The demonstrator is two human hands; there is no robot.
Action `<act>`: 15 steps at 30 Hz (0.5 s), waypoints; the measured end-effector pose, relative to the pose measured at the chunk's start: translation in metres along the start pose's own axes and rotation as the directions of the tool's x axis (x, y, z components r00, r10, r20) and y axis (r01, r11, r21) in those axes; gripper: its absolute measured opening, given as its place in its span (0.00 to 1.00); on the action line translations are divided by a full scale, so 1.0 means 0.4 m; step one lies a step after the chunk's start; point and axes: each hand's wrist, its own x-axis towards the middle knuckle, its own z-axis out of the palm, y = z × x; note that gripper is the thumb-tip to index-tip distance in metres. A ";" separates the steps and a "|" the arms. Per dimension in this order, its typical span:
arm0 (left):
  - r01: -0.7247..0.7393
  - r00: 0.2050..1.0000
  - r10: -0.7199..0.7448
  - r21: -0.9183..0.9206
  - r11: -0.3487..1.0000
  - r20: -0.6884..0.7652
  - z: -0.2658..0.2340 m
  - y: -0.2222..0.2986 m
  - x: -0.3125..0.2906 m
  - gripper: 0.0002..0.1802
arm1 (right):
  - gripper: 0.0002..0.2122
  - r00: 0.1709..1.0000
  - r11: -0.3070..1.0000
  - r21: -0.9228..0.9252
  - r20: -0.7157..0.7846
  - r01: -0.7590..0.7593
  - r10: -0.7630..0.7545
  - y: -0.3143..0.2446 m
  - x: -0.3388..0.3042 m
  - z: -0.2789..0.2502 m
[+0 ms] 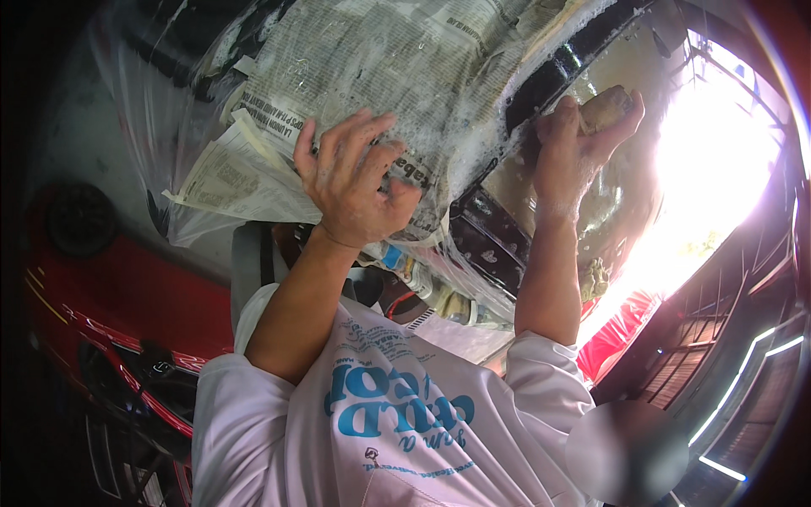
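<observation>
My left hand [355, 182] hovers over or rests lightly on wet newspaper [363, 68], its fingers bent and apart, holding nothing. The paper covers part of a vehicle and is spotted with white suds. To the right, my right hand [566, 156] grips a worn brownish block [606, 110], thumb on one side and fingers on the other. Its exact kind is hard to make out. That hand is over a wet, tan and grey body panel [621, 182] with dark trim [549, 84] along its edge.
Clear plastic film [139, 110] drapes from the masked area at the left. A red car [127, 296] stands at the lower left. A crumpled yellowish cloth [595, 279] lies beside my right forearm. Bottles [422, 283] stand below the newspaper. Bright daylight enters at the right.
</observation>
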 end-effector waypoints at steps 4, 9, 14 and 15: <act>0.004 1.000 -0.004 -0.001 1.000 -0.004 -0.001 0.002 0.000 0.14 | 0.39 0.999 0.997 0.078 -0.036 -0.023 0.026 0.019 0.014 -0.019; 0.003 0.999 -0.004 0.009 1.000 0.045 -0.007 0.000 -0.007 0.15 | 0.39 0.996 0.993 0.104 -0.075 -0.045 0.053 0.030 0.082 -0.030; -0.009 0.999 0.009 -0.006 1.000 0.037 -0.003 -0.005 -0.008 0.15 | 0.38 0.998 1.000 0.004 -0.062 -0.002 0.002 0.018 0.084 -0.009; -0.007 1.000 0.007 -0.001 1.000 0.028 -0.003 -0.006 -0.010 0.15 | 0.38 0.997 0.998 -0.026 -0.044 0.060 -0.062 0.035 0.089 -0.008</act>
